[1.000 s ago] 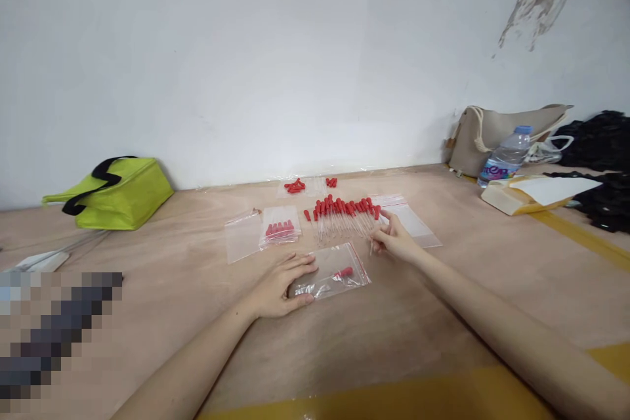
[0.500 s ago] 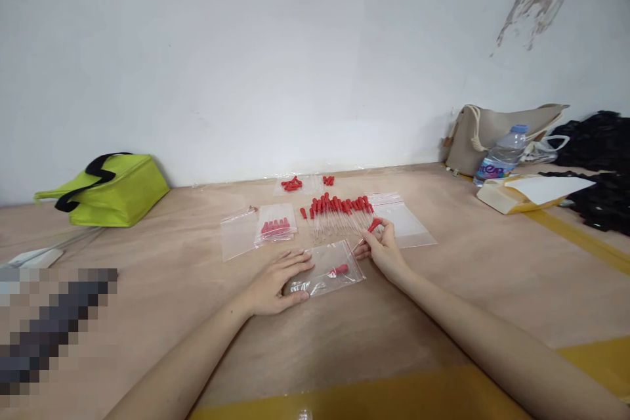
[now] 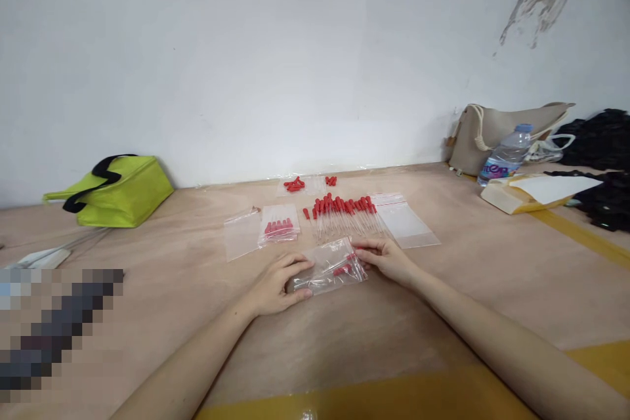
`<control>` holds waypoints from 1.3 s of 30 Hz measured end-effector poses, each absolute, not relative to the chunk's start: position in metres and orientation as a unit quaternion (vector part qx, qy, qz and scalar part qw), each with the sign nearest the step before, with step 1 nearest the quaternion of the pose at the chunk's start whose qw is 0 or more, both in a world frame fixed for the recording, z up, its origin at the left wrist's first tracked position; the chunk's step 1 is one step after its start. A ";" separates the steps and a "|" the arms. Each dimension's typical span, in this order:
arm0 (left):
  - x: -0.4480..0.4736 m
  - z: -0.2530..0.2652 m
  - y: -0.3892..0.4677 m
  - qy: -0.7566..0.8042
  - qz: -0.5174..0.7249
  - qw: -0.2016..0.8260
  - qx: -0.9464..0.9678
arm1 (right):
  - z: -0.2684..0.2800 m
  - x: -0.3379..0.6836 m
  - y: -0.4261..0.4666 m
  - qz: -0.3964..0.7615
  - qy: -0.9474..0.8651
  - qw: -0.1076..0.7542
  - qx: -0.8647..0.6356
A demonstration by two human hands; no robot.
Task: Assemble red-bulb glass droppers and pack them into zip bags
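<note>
A clear zip bag lies in front of me, its opening toward the right. My left hand holds the bag's left end, thumb and fingers on opposite edges. Inside the bag is a dropper with a red bulb. My right hand pinches a second dropper by its red bulb at the bag's mouth, its thin tube reaching leftward into the bag. Just beyond lies a row of red-bulbed droppers, their clear tubes pointing toward me.
A filled bag with red bulbs lies left of the row, beside a flat clear bag. Another flat bag lies right. Loose red bulbs are near the wall. A lime bag, water bottle and beige bag stand farther out.
My right hand has moved the dropper left and down, so its tube now lies inside the bag. The left hand's fingers have curled slightly more at the bag's left end.
</note>
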State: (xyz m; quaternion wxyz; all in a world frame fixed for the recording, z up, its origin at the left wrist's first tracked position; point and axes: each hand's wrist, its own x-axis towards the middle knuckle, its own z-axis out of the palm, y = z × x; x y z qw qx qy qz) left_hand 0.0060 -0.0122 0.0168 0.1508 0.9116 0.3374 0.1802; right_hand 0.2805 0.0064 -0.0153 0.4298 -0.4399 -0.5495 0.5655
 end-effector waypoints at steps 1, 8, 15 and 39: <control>0.006 0.017 -0.012 0.337 0.179 0.150 0.912 | -0.016 0.281 0.006 0.562 -0.566 0.417 -0.436; 0.005 0.013 -0.010 0.335 0.171 0.142 0.916 | -0.011 0.280 0.002 0.572 -0.661 0.334 -0.353; 0.005 0.014 -0.010 0.338 0.169 0.137 0.916 | -0.009 0.271 0.000 0.509 -0.658 0.381 -0.404; 0.008 0.016 -0.012 0.354 0.147 0.111 0.917 | 0.010 0.263 0.091 0.123 -0.693 0.365 -0.609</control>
